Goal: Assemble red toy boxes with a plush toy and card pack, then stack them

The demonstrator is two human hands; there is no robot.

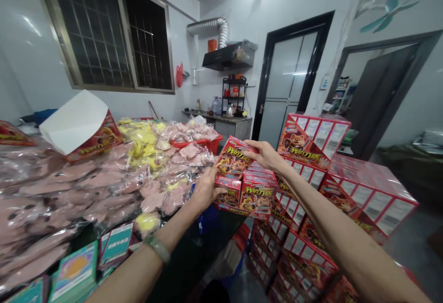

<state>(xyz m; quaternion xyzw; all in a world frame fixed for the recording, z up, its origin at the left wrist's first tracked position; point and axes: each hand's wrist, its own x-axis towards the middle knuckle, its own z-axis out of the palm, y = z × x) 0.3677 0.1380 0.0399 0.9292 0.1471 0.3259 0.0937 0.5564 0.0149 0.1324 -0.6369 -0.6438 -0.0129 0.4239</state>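
Held up over the table edge is a red cardboard display box point(232, 160) with a raised, printed header panel. Small red printed boxes point(258, 195) stand in rows inside it, their fronts facing me. My left hand point(206, 191) is closed around its left side, thumb across the front. My right hand point(265, 154) grips the upper right edge of the header, fingers over the top. A green bangle point(158, 248) circles my left wrist. Just right of the held box rises a stack of similar filled display boxes point(304, 148).
Plastic-wrapped pink pieces point(114, 178) and yellow pieces point(141, 139) cover the table, with a red basket point(211, 145) behind them. An open display box point(100, 141) sits at left. Card stacks point(78, 268) lie front left. More filled boxes point(377, 192) stand at right.
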